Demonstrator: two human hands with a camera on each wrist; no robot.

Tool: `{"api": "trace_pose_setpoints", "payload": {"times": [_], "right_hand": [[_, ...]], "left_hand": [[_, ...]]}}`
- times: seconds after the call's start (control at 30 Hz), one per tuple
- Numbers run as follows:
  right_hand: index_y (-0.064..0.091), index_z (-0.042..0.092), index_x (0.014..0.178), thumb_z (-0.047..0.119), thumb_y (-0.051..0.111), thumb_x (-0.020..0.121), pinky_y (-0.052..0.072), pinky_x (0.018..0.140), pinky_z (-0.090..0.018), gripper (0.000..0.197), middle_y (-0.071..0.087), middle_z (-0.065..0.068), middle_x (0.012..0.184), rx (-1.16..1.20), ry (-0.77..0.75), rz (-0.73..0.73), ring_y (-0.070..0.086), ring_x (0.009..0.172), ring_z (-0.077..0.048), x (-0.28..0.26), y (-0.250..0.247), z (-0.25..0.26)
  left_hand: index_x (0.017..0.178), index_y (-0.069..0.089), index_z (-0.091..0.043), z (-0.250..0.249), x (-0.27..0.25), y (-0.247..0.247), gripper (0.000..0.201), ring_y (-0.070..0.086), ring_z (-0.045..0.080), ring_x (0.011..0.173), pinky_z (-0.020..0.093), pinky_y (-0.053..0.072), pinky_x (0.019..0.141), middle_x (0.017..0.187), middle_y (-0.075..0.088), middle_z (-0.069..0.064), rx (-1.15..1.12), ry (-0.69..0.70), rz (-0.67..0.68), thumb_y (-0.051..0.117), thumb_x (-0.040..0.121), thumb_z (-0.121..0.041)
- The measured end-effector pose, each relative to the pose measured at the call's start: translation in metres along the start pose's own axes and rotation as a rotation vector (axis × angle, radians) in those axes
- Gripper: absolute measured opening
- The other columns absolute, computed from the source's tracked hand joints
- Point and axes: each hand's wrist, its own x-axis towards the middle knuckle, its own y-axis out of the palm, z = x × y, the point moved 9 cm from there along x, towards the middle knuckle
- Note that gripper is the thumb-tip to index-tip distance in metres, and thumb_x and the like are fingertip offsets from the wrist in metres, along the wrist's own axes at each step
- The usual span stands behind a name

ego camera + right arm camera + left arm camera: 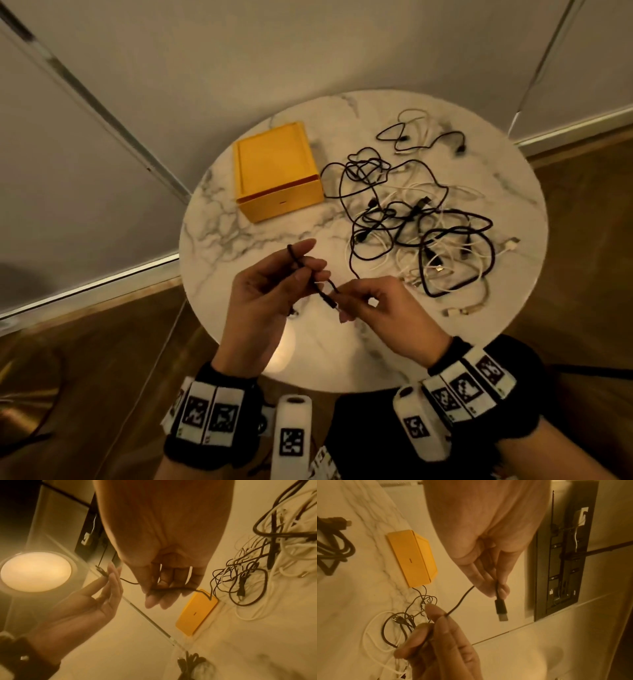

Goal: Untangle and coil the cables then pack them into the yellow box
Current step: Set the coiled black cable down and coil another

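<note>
I have one thin black cable [310, 274] lifted over the near edge of the round white marble table [239, 233]. My left hand [270, 284] pinches it just behind its plug, which hangs free, and my right hand [370, 301] grips the run leading back to the tangled heap of black and white cables [421, 233]. That heap is well apart from me, beside the square yellow box [277, 171], which sits closed. I judge this the very start: nothing coiled, nothing packed.
</note>
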Motion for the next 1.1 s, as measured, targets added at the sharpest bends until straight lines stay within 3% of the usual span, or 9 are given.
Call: {"api": "trace_pose_setpoints", "payload": {"times": [0.1, 0.2, 0.33, 0.4, 0.5, 0.6, 0.77, 0.97, 1.1], "right_hand": [[0.074, 0.016, 0.098, 0.012, 0.058, 0.095, 0.048, 0.068, -0.019, 0.016, 0.07, 0.008, 0.075, -0.102, -0.027, 0.036, 0.063, 0.07, -0.006, -0.004, 0.009, -0.002], [0.072, 0.017, 0.093, 0.015, 0.06, 0.094, 0.047, 0.071, -0.019, 0.013, 0.07, 0.009, 0.08, -0.202, -0.116, 0.062, 0.063, 0.074, -0.006, -0.001, 0.014, 0.009], [0.074, 0.019, 0.1, 0.023, 0.059, 0.095, 0.049, 0.073, -0.039, 0.017, 0.072, 0.005, 0.086, -0.368, -0.177, 0.073, 0.064, 0.077, -0.013, 0.018, 0.014, 0.015], [0.074, 0.02, 0.095, 0.026, 0.056, 0.096, 0.05, 0.07, -0.038, 0.019, 0.071, 0.008, 0.077, -0.429, -0.229, 0.148, 0.062, 0.069, -0.01, 0.019, 0.026, 0.026], [0.071, 0.015, 0.087, 0.024, 0.055, 0.097, 0.048, 0.063, -0.034, 0.021, 0.067, 0.006, 0.064, -0.421, -0.306, 0.223, 0.057, 0.058, -0.008, 0.013, 0.04, 0.053], [0.073, 0.016, 0.092, 0.023, 0.057, 0.094, 0.047, 0.061, -0.034, 0.017, 0.068, 0.004, 0.068, -0.425, -0.361, 0.155, 0.058, 0.06, -0.012, 0.011, 0.028, 0.072], [0.075, 0.018, 0.094, 0.023, 0.065, 0.088, 0.047, 0.066, -0.028, 0.013, 0.072, 0.005, 0.081, -0.511, -0.357, 0.074, 0.057, 0.068, -0.005, 0.015, -0.003, 0.076], [0.075, 0.017, 0.087, 0.024, 0.076, 0.082, 0.051, 0.065, -0.036, 0.008, 0.07, 0.003, 0.073, -0.365, -0.247, 0.073, 0.062, 0.066, -0.012, 0.014, -0.028, 0.059], [0.076, 0.012, 0.084, 0.016, 0.078, 0.079, 0.052, 0.064, -0.037, 0.006, 0.069, -0.001, 0.069, -0.079, -0.162, -0.013, 0.061, 0.064, -0.019, 0.008, -0.042, 0.043]], "left_hand": [[0.112, 0.068, -0.009, -0.001, 0.001, -0.014, 0.033, 0.071, 0.018, 0.083, 0.024, 0.055, 0.073, 0.09, 0.074, 0.006, -0.059, 0.024, -0.118, 0.053, 0.083, -0.002], [0.116, 0.06, -0.005, -0.001, 0.003, -0.022, 0.035, 0.071, 0.016, 0.091, 0.022, 0.054, 0.078, 0.097, 0.074, 0.004, -0.1, 0.069, -0.187, 0.052, 0.082, -0.005], [0.119, 0.056, -0.005, -0.01, 0.002, -0.026, 0.035, 0.069, 0.017, 0.097, 0.025, 0.053, 0.085, 0.1, 0.074, 0.002, -0.104, 0.153, -0.226, 0.048, 0.085, 0.002], [0.12, 0.056, -0.006, -0.018, 0.004, -0.028, 0.037, 0.069, 0.017, 0.099, 0.027, 0.053, 0.087, 0.101, 0.074, 0.001, -0.073, 0.221, -0.25, 0.051, 0.084, 0.0], [0.12, 0.059, -0.006, -0.025, 0.006, -0.03, 0.035, 0.069, 0.02, 0.101, 0.029, 0.052, 0.089, 0.102, 0.074, 0.002, 0.141, 0.31, -0.265, 0.054, 0.087, 0.006], [0.122, 0.06, -0.005, -0.022, 0.007, -0.025, 0.038, 0.069, 0.019, 0.1, 0.029, 0.053, 0.089, 0.101, 0.074, 0.003, 0.508, 0.355, -0.177, 0.053, 0.089, 0.012], [0.115, 0.065, -0.015, 0.005, 0.007, -0.017, 0.035, 0.071, 0.015, 0.09, 0.031, 0.055, 0.082, 0.091, 0.074, 0.0, 0.687, 0.135, 0.096, 0.056, 0.09, 0.008], [0.113, 0.068, -0.002, 0.037, -0.008, 0.003, 0.03, 0.068, 0.028, 0.078, 0.032, 0.053, 0.077, 0.084, 0.071, 0.013, 0.359, -0.168, 0.363, 0.048, 0.09, -0.001], [0.107, 0.07, -0.002, 0.055, -0.012, 0.017, 0.026, 0.067, 0.025, 0.072, 0.03, 0.052, 0.074, 0.079, 0.069, 0.011, 0.175, -0.254, 0.365, 0.058, 0.088, -0.015]]}}
